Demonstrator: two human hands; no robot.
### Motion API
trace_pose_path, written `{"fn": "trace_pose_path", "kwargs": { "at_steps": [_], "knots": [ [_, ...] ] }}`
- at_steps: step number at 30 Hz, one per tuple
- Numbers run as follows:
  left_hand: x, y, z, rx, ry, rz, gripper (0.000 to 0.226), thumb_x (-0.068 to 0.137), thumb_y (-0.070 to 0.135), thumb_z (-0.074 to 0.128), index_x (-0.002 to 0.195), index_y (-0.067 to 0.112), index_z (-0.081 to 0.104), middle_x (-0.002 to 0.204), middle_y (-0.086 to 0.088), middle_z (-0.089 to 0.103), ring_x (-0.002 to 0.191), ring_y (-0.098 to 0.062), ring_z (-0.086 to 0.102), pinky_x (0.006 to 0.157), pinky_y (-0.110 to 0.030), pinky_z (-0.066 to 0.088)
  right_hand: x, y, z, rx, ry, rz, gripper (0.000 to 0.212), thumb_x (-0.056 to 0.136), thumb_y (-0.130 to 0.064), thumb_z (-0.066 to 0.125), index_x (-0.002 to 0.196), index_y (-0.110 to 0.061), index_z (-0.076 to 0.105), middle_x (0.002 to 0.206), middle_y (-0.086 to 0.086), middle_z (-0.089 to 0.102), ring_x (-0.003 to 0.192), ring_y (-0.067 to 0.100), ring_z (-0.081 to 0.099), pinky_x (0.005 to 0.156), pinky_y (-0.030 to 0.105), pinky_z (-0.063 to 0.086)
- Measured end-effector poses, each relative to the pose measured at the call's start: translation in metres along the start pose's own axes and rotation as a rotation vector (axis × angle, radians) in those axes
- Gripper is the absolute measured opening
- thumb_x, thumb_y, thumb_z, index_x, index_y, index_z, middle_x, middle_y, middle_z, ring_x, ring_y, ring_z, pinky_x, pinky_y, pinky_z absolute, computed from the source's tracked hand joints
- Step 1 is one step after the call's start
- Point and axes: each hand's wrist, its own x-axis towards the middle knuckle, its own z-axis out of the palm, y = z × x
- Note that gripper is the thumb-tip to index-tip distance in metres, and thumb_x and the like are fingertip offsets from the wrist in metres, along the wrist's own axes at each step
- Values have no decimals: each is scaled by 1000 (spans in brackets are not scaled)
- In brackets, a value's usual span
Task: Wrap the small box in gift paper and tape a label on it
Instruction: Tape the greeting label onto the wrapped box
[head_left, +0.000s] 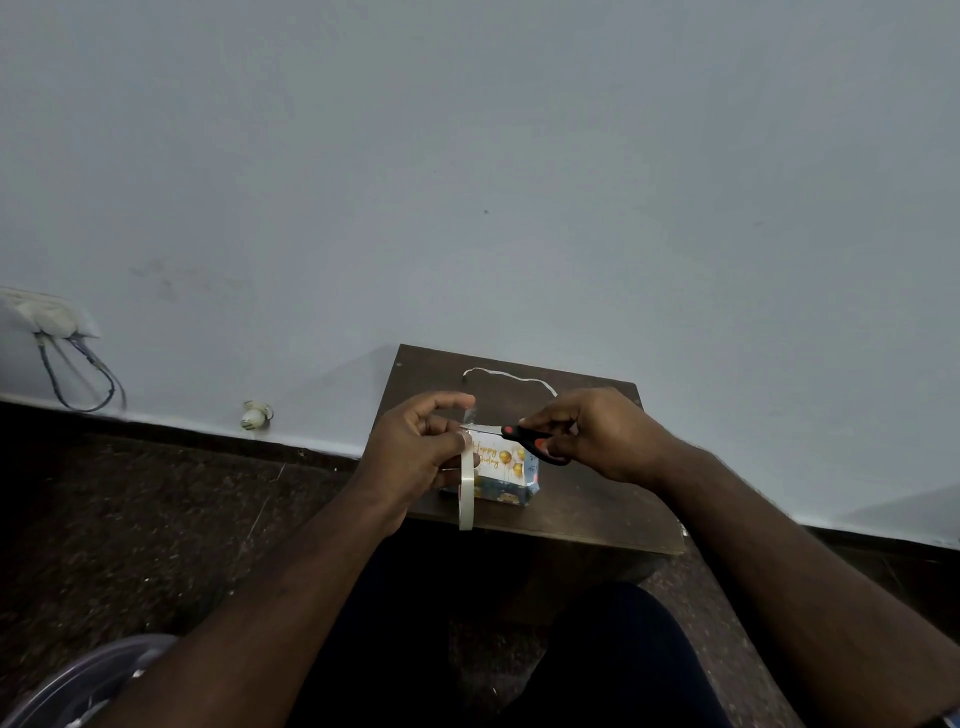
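Hands meet over the table's middle. Left hand (415, 447) grips the tape roll (466, 486), which stands on edge and hangs past the table's near edge; forefinger and thumb are raised and pinch up a short clear strip (470, 415). Right hand (597, 431), at 3 o'clock from the left, holds the scissors (524, 439) by their black and red handles, fingers curled through them. Blades point toward 9 o'clock and reach the strip's base; whether they have closed on it cannot be told.

Box (506, 475) sits directly beneath both hands, already wrapped in blue balloon-print paper with gold lettering on its top. No separate label can be made out.

Step in hand, by judgement: cutting a length of tape, either for the label or a last seam. Next move calls for a clean snip while the left hand keeps the strip taut, then setting roll and scissors down clear of the box before pressing the piece on.

Table (597, 499) is small and dark. Box lies near its 6 o'clock edge, so a push toward the person risks tipping it off. Open surface lies at 3 o'clock and toward 12 o'clock, where a white string (511, 375) lies loose. Wall (519, 182) stands close behind.
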Motion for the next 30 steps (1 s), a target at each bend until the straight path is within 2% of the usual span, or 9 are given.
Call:
{"fn": "trace_pose_path", "kwargs": {
  "at_steps": [2,6,12,16,19,21,25,27,30],
  "knots": [
    [0,-1,0,12,1,4,39,89,-8,65,106,26,73,81,-8,71,85,-32,76,75,-50,62,0,0,0,5,7,7,35,90,-8,70,121,-25,73,110,-16,73,90,-25,53,76,0,39],
    [0,0,0,17,-5,12,40,90,-8,65,107,28,72,83,-9,71,82,-28,76,68,-40,62,-1,0,1,12,15,14,35,90,-9,69,121,-26,73,106,-19,71,89,-24,55,74,0,39],
    [0,1,-1,5,-2,21,42,90,-8,64,110,29,70,89,-15,71,83,-30,76,75,-49,63,-4,-2,7,51,-6,51,35,90,-17,71,123,-30,69,92,-29,64,89,-20,57,71,4,40],
    [0,1,-1,2,-3,29,43,90,-8,64,109,31,70,83,-8,72,83,-26,76,70,-43,63,-6,1,11,96,-36,90,34,86,-18,75,118,-30,67,96,-27,65,83,-19,59,70,5,40],
    [0,1,-1,-22,-2,45,45,90,-9,64,114,29,70,78,-5,69,79,-28,76,69,-39,61,-10,15,15,152,-24,126,30,83,-15,78,112,-24,71,99,-18,73,91,-8,66,81,16,51],
    [2,-1,-1,-42,-4,43,45,90,-9,64,117,27,69,78,-4,69,79,-30,75,69,-39,60,-15,31,25,229,-20,172,31,84,-6,75,112,-19,73,97,-14,76,94,-4,69,89,22,54],
    [0,-13,5,-85,-20,-38,46,90,-7,66,118,29,70,91,-15,67,92,-35,74,72,-42,62,-10,45,58,259,-15,210,44,80,5,66,114,-21,73,102,-13,77,100,1,71,99,34,54],
    [-1,-19,7,-49,-37,-56,47,90,-7,66,116,31,71,93,-15,67,94,-31,74,75,-44,62,-6,46,71,274,46,239,44,79,1,65,112,-25,75,101,-19,76,97,-3,70,97,32,54],
    [3,-20,1,-29,7,-63,47,89,-7,66,116,31,71,95,-11,69,94,-31,74,78,-49,62,-2,50,81,286,101,292,33,82,-9,69,107,-29,76,96,-25,75,92,-8,69,93,26,54]
  ]
}}
